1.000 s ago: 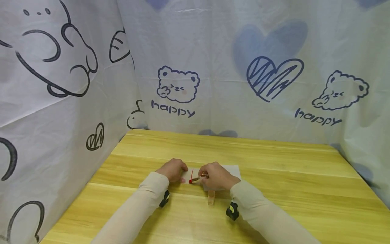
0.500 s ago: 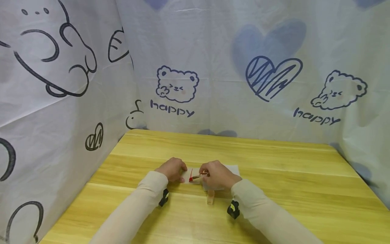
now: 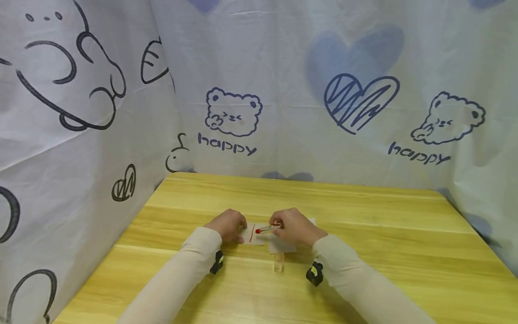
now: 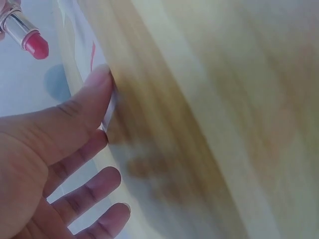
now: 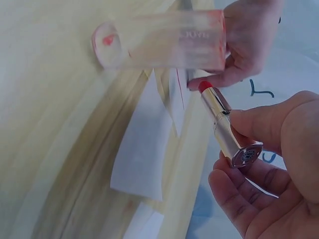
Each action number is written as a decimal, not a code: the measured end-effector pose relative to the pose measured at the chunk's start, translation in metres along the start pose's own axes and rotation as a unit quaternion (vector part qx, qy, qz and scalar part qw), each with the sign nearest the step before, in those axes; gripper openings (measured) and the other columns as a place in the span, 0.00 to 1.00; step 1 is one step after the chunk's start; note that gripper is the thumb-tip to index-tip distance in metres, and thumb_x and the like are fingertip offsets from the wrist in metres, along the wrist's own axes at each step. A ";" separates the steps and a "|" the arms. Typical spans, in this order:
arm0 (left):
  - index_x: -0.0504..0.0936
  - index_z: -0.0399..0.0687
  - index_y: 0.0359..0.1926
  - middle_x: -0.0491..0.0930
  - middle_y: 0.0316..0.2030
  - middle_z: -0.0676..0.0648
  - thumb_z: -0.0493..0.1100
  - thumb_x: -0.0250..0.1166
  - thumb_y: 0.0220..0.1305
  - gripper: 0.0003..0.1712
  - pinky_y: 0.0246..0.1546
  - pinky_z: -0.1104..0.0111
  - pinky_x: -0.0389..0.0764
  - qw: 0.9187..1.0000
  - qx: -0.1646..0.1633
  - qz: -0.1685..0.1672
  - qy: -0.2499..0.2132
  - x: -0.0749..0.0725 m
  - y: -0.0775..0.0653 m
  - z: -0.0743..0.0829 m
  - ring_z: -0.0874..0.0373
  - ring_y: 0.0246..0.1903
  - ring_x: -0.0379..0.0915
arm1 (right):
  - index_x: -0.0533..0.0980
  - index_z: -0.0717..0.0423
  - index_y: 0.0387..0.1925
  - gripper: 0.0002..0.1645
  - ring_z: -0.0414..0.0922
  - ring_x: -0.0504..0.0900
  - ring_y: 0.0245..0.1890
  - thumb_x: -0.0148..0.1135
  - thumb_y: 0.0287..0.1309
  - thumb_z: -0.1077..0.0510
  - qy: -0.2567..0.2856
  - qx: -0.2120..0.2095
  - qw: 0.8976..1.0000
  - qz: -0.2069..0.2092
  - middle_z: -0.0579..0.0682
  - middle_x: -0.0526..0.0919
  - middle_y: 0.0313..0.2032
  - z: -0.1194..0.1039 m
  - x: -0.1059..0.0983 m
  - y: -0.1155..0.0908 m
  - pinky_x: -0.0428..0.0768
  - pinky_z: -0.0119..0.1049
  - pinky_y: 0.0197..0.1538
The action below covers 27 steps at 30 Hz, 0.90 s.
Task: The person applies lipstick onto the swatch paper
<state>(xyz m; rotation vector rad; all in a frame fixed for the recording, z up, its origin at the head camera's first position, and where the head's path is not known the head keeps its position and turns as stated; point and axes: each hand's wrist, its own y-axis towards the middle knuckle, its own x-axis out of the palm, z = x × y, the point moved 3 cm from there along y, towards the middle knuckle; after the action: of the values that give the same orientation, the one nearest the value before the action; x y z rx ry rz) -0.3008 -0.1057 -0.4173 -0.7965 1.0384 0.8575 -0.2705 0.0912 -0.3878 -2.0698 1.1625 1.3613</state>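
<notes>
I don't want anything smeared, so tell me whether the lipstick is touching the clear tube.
Apart. The head view shows white paper between the clear tube and the lipstick in the right hand.

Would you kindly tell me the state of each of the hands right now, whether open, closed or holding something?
Left hand: open, touching the red-marked paper.
Right hand: closed, holding the red lipstick.

My head feed shows soft light on the yellow wood-grained table (image 3: 384, 229). My right wrist feed blurs the translucent pinkish plastic cap (image 5: 159, 41).
</notes>
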 end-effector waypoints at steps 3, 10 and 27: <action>0.86 0.44 0.46 0.82 0.50 0.44 0.42 0.78 0.48 0.22 0.57 0.57 0.73 1.000 0.000 0.000 0.002 -0.001 -0.001 0.000 0.46 0.56 0.73 | 0.82 0.58 0.42 0.09 0.42 0.79 0.34 0.65 0.59 0.62 -0.005 0.008 1.000 0.003 0.48 0.83 0.35 0.003 -0.003 -0.001 0.80 0.39 0.39; 0.86 0.44 0.44 0.82 0.47 0.45 0.42 0.79 0.46 0.21 0.55 0.58 0.75 1.000 0.002 0.007 0.012 -0.001 0.000 -0.003 0.46 0.53 0.75 | 0.82 0.56 0.41 0.08 0.41 0.79 0.34 0.66 0.59 0.61 -0.006 0.024 1.000 0.011 0.46 0.83 0.34 0.010 -0.010 -0.008 0.80 0.37 0.39; 0.85 0.42 0.47 0.82 0.48 0.45 0.41 0.76 0.53 0.19 0.55 0.58 0.74 0.999 0.025 0.012 -0.028 -0.004 0.000 0.010 0.48 0.53 0.74 | 0.81 0.57 0.41 0.08 0.40 0.79 0.32 0.66 0.60 0.62 0.008 0.044 0.999 0.028 0.46 0.82 0.33 0.039 -0.022 -0.020 0.80 0.39 0.37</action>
<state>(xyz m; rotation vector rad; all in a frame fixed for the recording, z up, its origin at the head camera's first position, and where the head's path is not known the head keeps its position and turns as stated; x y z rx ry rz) -0.2976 -0.0977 -0.4100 -0.7153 1.0172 0.8664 -0.2797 0.1391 -0.3878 -2.0041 1.2740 1.2965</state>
